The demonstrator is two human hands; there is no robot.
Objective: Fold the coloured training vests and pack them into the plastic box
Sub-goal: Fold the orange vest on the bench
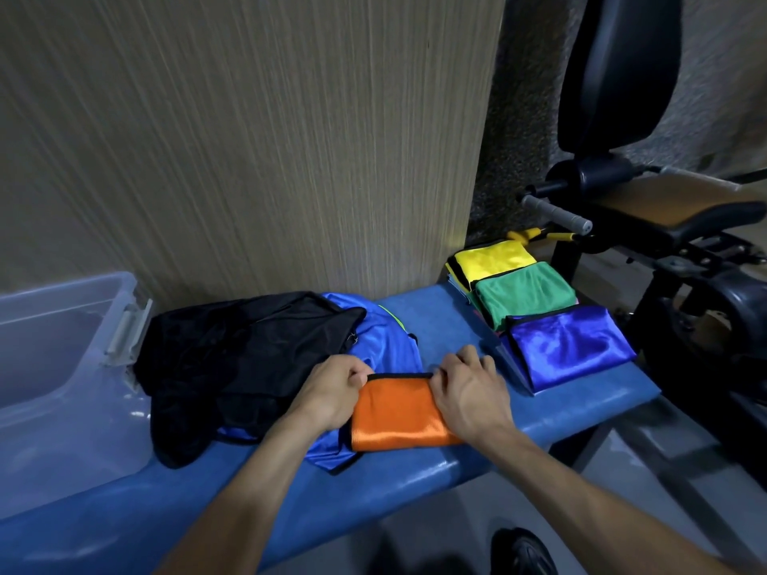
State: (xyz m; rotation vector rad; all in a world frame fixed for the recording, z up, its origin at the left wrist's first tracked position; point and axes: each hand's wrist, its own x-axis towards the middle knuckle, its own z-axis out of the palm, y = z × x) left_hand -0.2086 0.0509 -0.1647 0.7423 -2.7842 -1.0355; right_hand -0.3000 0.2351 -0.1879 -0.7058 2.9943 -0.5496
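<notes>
Head view: a folded orange vest (400, 412) is laid as a compact rectangle on the blue padded bench (415, 483), its long axis running left to right and its black-trimmed edge turned toward the wall. That far edge is pinched at its two corners by the left hand (332, 390) and the right hand (469, 392), fingers curled closed on the satin-shiny cloth. Folded yellow (492, 259), green (523, 294) and blue (568, 346) vests are lined up at right, an unfolded black vest (232, 359) is heaped at left, beside the clear plastic box (54, 342).
</notes>
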